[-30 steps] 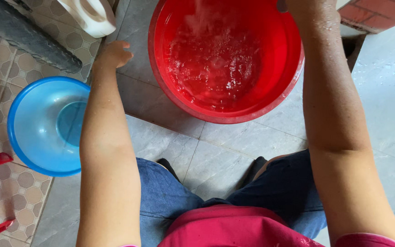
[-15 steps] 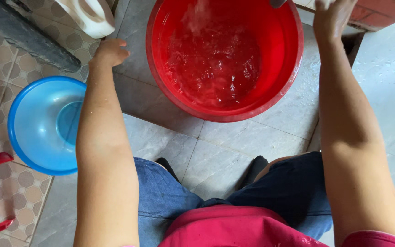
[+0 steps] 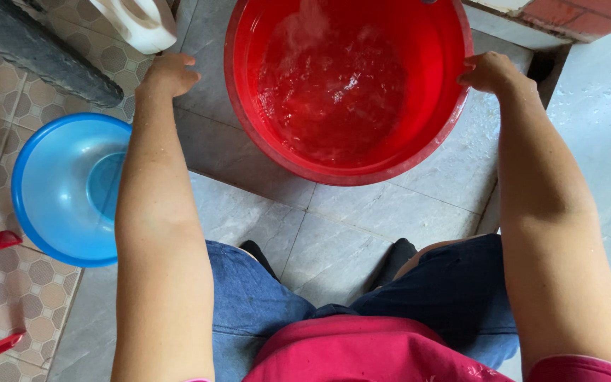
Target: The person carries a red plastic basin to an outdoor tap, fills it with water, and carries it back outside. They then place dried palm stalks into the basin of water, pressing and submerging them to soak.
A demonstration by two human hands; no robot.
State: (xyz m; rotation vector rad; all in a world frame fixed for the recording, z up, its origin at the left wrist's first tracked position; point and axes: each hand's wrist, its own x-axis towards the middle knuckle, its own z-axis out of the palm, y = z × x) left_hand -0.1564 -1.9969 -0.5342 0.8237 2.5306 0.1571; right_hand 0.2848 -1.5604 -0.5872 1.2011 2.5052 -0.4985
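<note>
**A:** Where did the big things sit at that moment?

**B:** The red basin (image 3: 438, 106) stood on the grey tiled floor (image 3: 334, 240) straight ahead of the person's knees. It held water (image 3: 334, 99), and the surface was rippled and foamy. A blue bowl (image 3: 65, 191) lay on the floor to the left of the left forearm, well apart from the basin. The corner of a white container (image 3: 139, 21) showed at the top edge.

**A:** And the hands?

**B:** They were on either side of the basin. The right hand (image 3: 493, 71) was at the right rim with its fingers curled close together, and the tips seemed to rest on the rim's edge. The left hand (image 3: 167, 74) was just beside the left rim without touching it, its fingers loosely bent and only slightly parted. Neither hand held anything.

**A:** How would you have judged good handling there?

**B:** With that much water, I thought an even grip mattered most. Both hands needed to be at matching points opposite each other, with the fingers hooked under the rolled rim and the thumbs on top. The left hand was short of the rim, so the hold was one-sided as it stood. Any tilt or tug from the right hand alone risked slopping water over the near edge onto the tiles and the person's feet.

**A:** Anything smaller to mind?

**B:** The forearms carried droplets, so I took the skin and the plastic rim to be slick. A full-finger grasp seemed safer than fingertips.
</note>
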